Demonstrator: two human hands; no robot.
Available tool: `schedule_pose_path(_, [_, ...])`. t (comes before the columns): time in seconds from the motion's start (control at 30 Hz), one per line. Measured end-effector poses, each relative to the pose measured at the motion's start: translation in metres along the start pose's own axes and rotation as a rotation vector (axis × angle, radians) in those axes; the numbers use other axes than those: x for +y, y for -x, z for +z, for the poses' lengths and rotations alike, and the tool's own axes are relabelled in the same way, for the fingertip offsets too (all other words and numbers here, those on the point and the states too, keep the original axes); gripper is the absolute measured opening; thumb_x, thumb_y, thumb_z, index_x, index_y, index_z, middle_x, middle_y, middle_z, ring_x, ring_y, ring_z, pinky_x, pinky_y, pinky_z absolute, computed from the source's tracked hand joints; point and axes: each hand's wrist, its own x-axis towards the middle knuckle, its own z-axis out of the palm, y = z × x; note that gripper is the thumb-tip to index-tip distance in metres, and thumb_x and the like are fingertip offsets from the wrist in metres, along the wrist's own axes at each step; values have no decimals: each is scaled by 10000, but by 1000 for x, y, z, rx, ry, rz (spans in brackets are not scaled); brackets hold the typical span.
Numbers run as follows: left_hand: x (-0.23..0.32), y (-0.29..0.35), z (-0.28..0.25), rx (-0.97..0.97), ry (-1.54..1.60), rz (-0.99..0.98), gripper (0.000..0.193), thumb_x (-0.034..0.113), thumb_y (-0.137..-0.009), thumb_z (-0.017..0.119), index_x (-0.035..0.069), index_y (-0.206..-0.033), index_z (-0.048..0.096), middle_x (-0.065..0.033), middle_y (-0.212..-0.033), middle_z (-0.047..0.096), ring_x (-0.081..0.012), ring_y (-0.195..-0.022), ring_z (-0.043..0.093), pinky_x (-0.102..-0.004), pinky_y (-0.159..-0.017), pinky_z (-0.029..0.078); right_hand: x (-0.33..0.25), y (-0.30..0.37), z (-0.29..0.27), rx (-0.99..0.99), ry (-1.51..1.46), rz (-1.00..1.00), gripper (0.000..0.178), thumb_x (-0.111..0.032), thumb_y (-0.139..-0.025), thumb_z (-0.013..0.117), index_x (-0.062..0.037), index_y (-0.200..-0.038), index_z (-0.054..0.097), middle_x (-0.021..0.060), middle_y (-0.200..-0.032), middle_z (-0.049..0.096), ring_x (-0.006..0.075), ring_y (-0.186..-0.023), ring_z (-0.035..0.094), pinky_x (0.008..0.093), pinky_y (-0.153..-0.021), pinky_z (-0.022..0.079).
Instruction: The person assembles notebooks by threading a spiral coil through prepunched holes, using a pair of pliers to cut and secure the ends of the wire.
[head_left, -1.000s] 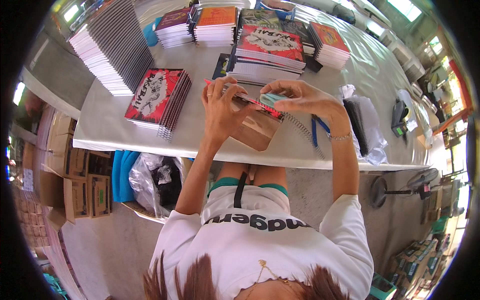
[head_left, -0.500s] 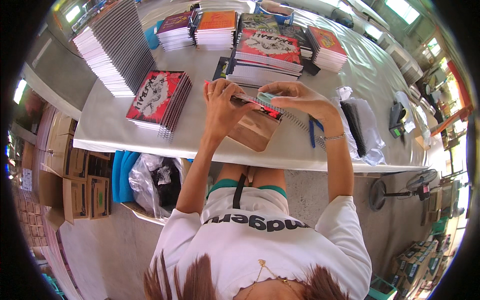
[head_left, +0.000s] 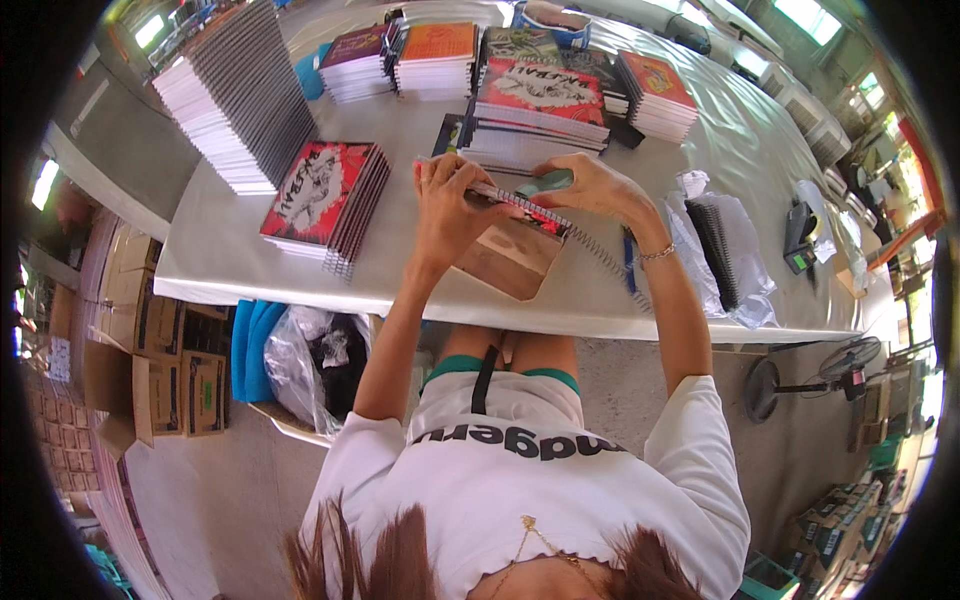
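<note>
My left hand point(head_left: 445, 215) is closed on the upper left part of a notebook point(head_left: 510, 262), thumb on its near face and fingers over the top edge. The notebook tilts on the table edge, brown face toward me, with a strip of red showing at its punched edge. A wire-like spiral coil point(head_left: 597, 252) runs through that edge and trails off to the right, down onto the table. My right hand point(head_left: 605, 190) is closed round a small pale green piece point(head_left: 547, 184), held at the coiled edge; its exact kind is unclear.
Stacked red notebooks point(head_left: 540, 95) stand just beyond my hands, and a smaller red pile point(head_left: 325, 195) sits left. A tall notebook stack point(head_left: 235, 100) rises behind it. Blue-handled tool point(head_left: 629, 260) and black coils point(head_left: 712, 255) on plastic lie right. An open-topped box point(head_left: 310, 370) stands below.
My right hand has turned the green piece slightly at the coiled edge. The left hand keeps its hold on the notebook. The whole view has shifted a little.
</note>
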Motion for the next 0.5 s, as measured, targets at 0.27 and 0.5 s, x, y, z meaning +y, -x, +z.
schedule_pose_path(0.27, [5,-12,-6,11,19,8,404,317,-551,875,113,-803,634,-36,-909,556,-291,-1030,500,-451,-965,306,-4,-9,-12,-40,-29,-45,474,-308,-825,753,-33,-1193,639,23,-1032,666,77,-950,576,227,-804,463])
schedule_pose_path(0.5, [2,-12,-5,22,57,-23,437,319,-562,874,106,-839,612,-31,-873,571,-273,-962,516,-427,-903,329,-26,-13,-6,-82,-49,-109,552,-449,-768,760,-48,-1138,675,74,-1070,666,148,-973,592,314,-897,459])
